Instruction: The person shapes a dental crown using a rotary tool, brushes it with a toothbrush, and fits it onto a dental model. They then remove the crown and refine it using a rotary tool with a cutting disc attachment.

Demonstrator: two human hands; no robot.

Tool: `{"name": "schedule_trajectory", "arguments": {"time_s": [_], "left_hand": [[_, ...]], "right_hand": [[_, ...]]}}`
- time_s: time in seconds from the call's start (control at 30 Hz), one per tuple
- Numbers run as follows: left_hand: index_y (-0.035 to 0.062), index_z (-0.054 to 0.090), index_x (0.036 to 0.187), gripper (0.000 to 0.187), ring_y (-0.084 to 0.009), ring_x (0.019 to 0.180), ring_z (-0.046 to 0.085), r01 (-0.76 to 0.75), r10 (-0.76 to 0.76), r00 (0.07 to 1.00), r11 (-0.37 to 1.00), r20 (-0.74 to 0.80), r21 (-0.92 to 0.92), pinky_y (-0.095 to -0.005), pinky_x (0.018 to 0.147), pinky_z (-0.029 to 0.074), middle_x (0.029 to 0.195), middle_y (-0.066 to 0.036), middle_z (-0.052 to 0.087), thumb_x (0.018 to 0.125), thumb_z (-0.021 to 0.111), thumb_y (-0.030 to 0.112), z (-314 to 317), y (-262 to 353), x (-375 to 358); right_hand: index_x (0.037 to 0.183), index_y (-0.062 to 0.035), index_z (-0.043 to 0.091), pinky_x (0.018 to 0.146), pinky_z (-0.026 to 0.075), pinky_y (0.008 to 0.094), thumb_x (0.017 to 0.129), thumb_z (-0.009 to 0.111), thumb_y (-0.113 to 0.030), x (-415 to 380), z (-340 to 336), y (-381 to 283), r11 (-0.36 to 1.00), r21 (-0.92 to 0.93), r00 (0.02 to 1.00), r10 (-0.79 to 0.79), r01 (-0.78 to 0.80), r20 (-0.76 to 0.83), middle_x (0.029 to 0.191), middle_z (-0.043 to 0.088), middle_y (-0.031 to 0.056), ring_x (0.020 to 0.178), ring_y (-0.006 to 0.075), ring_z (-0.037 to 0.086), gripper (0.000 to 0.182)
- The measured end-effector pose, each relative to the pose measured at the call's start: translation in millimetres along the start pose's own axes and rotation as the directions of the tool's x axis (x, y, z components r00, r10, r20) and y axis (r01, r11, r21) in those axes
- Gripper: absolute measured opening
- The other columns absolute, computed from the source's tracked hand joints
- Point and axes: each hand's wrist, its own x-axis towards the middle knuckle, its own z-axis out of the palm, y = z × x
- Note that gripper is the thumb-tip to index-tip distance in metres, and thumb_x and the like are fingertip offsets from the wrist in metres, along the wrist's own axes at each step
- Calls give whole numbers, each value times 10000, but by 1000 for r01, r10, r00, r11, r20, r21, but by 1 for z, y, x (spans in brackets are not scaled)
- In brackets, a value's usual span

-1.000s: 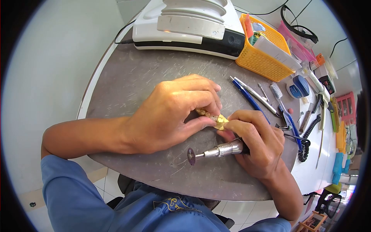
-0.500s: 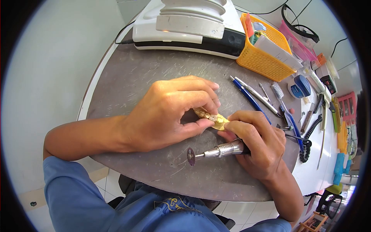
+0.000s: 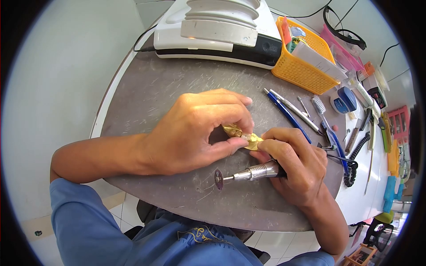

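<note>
A small yellow dental model [image 3: 254,142] with a row of tooth shapes is held between my two hands above the tabletop. My left hand [image 3: 195,128] is closed in a pinch, its thumb and fingers on the pale teeth, partly hiding them. My right hand [image 3: 297,164] grips the model's near right end between thumb and forefinger. The same hand also holds a rotary handpiece [image 3: 259,172] in its lower fingers, pointing left. At the handpiece's tip sits a dark cutting disc [image 3: 218,179], apart from the model.
Beyond my hands stands a white machine [image 3: 213,51] with a ribbed hose. A yellow basket [image 3: 306,73] is at its right. A blue pen [image 3: 288,113], a toothbrush [image 3: 326,117] and a blue-lidded jar [image 3: 344,99] lie right of my hands. A coiled cord [image 3: 353,170] hangs near the edge.
My left thumb and fingertips have come closer together over the teeth, covering more of them. My right hand and the handpiece stay nearly still.
</note>
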Motion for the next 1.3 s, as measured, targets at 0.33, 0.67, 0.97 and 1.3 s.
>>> {"name": "schedule_trajectory", "arguments": {"time_s": [0.33, 0.67, 0.97, 1.3], "left_hand": [[0, 641, 958, 159, -135, 909, 621, 173, -222, 972, 895, -74, -412, -277, 827, 467, 937, -99, 660, 809, 658, -55, -16, 8, 0], [-45, 662, 1066, 237, -147, 943, 639, 363, -370, 916, 603, 154, -711, -280, 860, 527, 1012, -121, 671, 829, 657, -55, -10, 20, -7], [-41, 628, 1126, 225, -173, 1002, 637, 430, -430, 867, 384, 253, -817, -290, 875, 552, 1082, -139, 644, 911, 599, 15, -7, 18, -10], [-31, 596, 1071, 162, -204, 964, 659, 485, -446, 780, -11, 439, -874, -301, 840, 575, 1040, -158, 649, 930, 583, 49, -7, 17, -8]], "right_hand": [[924, -39, 668, 467, 459, 247, 655, 801, -158, 1, -17, 1, 995, 8, 988, 98, -98, -122, 823, 664, 84, 600, 160, 631, 322], [821, -8, 667, 494, 404, 256, 740, 795, -99, 34, -21, -24, 810, 338, 877, 446, -480, 177, 661, 610, 67, 549, 123, 550, 176], [821, -2, 625, 478, 366, 246, 779, 782, -161, 34, -20, -19, 735, 361, 817, 542, -574, 196, 616, 538, 38, 529, 78, 454, 228], [838, -3, 562, 477, 393, 309, 816, 724, -203, 26, -34, -13, 918, 64, 918, 384, -391, 100, 625, 474, 91, 501, 221, 496, 259]]}}
